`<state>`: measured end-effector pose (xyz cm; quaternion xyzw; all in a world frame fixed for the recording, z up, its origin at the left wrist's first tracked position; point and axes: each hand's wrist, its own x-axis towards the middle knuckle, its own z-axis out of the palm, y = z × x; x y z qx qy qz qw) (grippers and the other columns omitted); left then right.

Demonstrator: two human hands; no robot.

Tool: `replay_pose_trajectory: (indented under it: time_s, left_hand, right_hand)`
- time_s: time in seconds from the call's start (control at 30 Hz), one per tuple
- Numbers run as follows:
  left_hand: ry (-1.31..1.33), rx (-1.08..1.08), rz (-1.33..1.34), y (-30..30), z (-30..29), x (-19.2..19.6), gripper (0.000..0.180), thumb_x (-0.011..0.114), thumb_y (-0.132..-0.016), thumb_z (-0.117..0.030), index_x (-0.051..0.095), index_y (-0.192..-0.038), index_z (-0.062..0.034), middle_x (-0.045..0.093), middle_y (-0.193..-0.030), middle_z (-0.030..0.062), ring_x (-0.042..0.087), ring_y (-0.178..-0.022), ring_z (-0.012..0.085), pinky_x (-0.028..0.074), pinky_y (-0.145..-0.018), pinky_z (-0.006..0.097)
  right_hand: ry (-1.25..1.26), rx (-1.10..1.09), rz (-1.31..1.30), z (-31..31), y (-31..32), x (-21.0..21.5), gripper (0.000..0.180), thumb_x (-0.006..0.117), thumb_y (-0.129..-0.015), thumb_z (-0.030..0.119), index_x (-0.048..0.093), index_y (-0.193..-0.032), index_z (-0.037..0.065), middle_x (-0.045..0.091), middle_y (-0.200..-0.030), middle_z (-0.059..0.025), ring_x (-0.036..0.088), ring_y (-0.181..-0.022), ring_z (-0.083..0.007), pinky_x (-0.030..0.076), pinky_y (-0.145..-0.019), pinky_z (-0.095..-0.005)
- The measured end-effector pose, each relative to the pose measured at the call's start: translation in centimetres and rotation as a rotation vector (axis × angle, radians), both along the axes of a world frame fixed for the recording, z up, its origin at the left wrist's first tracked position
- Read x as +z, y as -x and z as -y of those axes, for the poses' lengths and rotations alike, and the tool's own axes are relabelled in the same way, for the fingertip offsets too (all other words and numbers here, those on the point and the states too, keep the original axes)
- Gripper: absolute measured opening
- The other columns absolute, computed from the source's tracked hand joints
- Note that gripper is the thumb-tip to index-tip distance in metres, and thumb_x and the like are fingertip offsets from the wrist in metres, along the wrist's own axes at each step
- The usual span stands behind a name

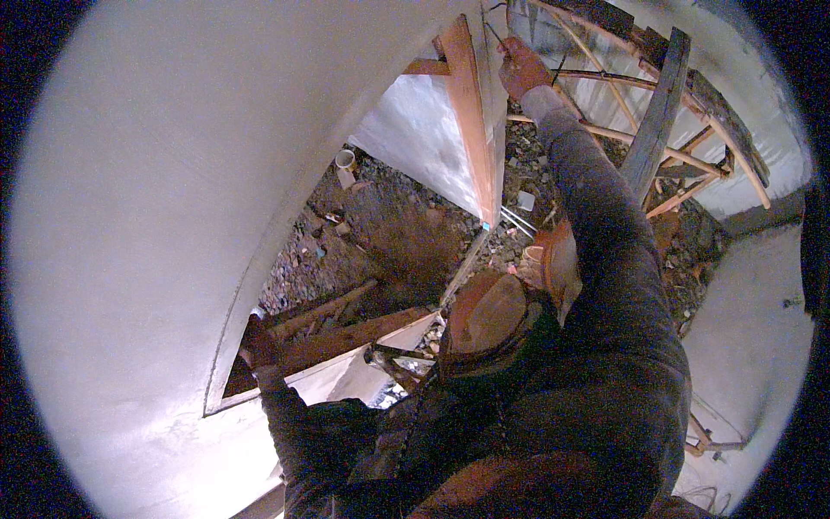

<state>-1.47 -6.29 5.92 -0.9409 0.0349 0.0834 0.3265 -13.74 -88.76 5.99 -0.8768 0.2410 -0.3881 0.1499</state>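
My right arm is raised, and my right hand [523,69] is high beside the plastered edge of a wall opening. Its fingers are closed round a thin dark rod [494,36] that slants up toward that edge; the rod's exact kind is too small to tell. Low on the left, my left hand [258,342] rests against the edge of the pale plastered wall [164,216], at the lower corner of the opening. Shadow hides its fingers. An orange-brown wooden frame piece [469,117] runs down the far side of the opening, below and left of my right hand.
Rubble and dirt ground [406,216] lies below, with a white cylindrical piece [346,159] on it. Wooden boards [346,342] lie near my left hand. At the right stand crossed poles [618,95] and a leaning grey plank [661,121]. My shoe [553,264] shows beneath me.
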Motion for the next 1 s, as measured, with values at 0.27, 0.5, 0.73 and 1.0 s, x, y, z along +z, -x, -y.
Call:
replay_pose_trajectory:
  time_s: [0.27, 0.5, 0.73, 1.0]
  left_hand:
    - [-0.067, -0.537, 0.561, 1.5, -10.1, -3.0, 0.04, 0.057, -0.097, -0.03, 0.059, -0.134, -0.015, 0.061, -0.141, 0.0155, 0.055, -0.133, 0.037, 0.04, -0.106, 0.063]
    - [0.233, -0.362, 0.566, -0.8, -9.7, -1.9, 0.032, 0.054, -0.1, -0.031, 0.065, -0.123, -0.0122, 0.068, -0.127, 0.0123, 0.062, -0.122, 0.0318, 0.047, -0.101, 0.051]
    - [-0.044, -0.275, 0.375, -0.7, -6.5, -2.9, 0.04, 0.054, -0.099, -0.029, 0.062, -0.136, -0.0164, 0.062, -0.142, 0.0065, 0.054, -0.135, 0.0231, 0.04, -0.113, 0.044]
    - [-0.101, -0.083, 0.177, -0.1, -4.8, -1.3, 0.057, 0.05, -0.102, -0.035, 0.042, -0.156, -0.0208, 0.042, -0.161, 0.003, 0.037, -0.149, 0.021, 0.027, -0.121, 0.045]
  right_hand:
    - [-0.324, 0.135, -0.145, -3.3, -4.0, -2.6, 0.038, 0.059, -0.083, 0.007, 0.055, -0.12, 0.013, 0.067, -0.107, -0.0186, 0.067, -0.091, -0.0435, 0.053, -0.079, -0.0519]
    - [-0.121, 0.002, -0.094, -5.0, -3.3, -7.7, 0.037, 0.056, -0.085, 0.008, 0.055, -0.121, 0.013, 0.068, -0.107, -0.0187, 0.067, -0.091, -0.0429, 0.054, -0.078, -0.0516]
    - [-0.13, -0.012, -0.087, -1.5, -1.6, -15.9, 0.032, 0.052, -0.089, 0.006, 0.056, -0.12, 0.012, 0.068, -0.108, -0.0198, 0.067, -0.095, -0.0439, 0.054, -0.083, -0.053]
    - [-0.22, -0.011, -0.076, -2.8, -1.1, -20.6, 0.027, 0.052, -0.095, 0.01, 0.054, -0.121, 0.011, 0.068, -0.109, -0.0194, 0.066, -0.095, -0.0449, 0.052, -0.081, -0.0529]
